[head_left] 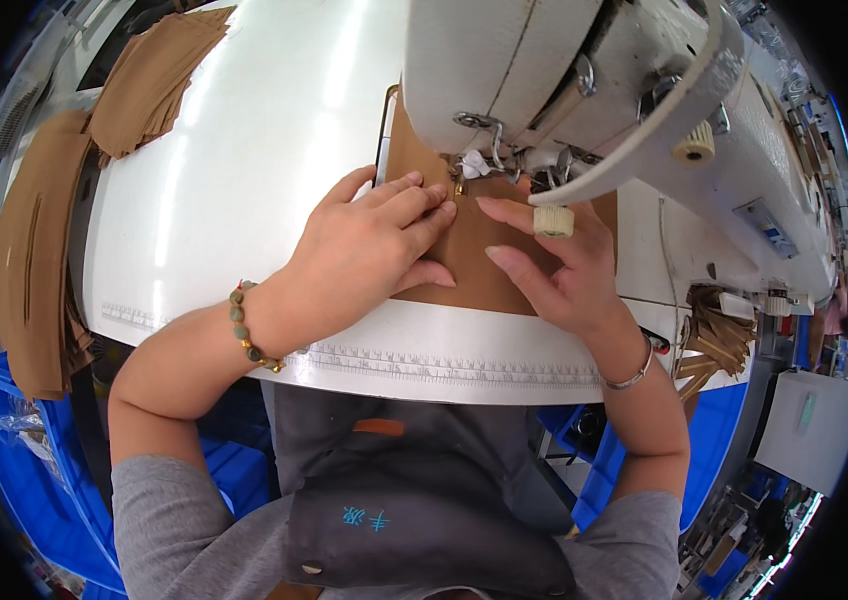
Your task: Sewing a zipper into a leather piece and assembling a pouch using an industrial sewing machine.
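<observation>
A flat brown piece, leather or fabric, (pixel 479 278) lies on the white table under the head of a white sewing machine (pixel 484 70). My left hand (pixel 359 250) rests on its left part, fingers stretched toward the small metal presser foot (pixel 459 184). On the other side of the foot, my right hand (pixel 574 270) is over the piece with thumb and forefinger apart and nothing between them. Its other fingers are partly hidden behind a cream knob (pixel 553 221) on the machine. The machine head covers the far part of the piece.
Stacks of brown pieces lie at the far left (pixel 159 85) and along the left edge (pixel 34 250). Brown strips (pixel 719 335) are heaped at the right. A printed ruler (pixel 454 368) follows the table's front edge. Blue bins (pixel 34 460) stand below on both sides.
</observation>
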A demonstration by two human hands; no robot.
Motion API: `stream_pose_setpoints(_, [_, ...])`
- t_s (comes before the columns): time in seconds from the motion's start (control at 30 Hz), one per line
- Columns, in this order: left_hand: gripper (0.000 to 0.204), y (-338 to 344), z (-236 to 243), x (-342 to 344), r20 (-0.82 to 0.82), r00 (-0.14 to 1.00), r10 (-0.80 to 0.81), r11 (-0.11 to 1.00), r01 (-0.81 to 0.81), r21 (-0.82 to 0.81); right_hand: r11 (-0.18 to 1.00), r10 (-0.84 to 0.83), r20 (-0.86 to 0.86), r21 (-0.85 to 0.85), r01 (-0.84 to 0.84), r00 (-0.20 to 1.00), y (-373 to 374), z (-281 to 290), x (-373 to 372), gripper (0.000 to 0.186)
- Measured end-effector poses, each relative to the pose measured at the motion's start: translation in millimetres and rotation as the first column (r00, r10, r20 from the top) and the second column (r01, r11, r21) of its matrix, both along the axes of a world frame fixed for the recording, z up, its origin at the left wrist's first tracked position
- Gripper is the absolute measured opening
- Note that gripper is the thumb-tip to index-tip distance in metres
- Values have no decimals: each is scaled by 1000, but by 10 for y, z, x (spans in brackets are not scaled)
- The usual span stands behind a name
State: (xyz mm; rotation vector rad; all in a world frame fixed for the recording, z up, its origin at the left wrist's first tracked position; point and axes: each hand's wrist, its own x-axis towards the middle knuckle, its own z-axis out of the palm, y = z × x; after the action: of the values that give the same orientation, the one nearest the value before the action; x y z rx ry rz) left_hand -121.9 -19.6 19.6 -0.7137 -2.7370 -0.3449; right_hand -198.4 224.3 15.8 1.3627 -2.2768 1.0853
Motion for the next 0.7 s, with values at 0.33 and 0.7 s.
stream_pose_setpoints(0.33, [62,20,-21,13,-40,999,3,1000,-4,-28,898,-99,-173,410,163,980,-79,-56,230,58])
stream_pose_setpoints(0.7, [60,3,-45,-111,-62,998,23,1000,-22,3,921,-136,-151,345,181,979,-104,-60,144,55])
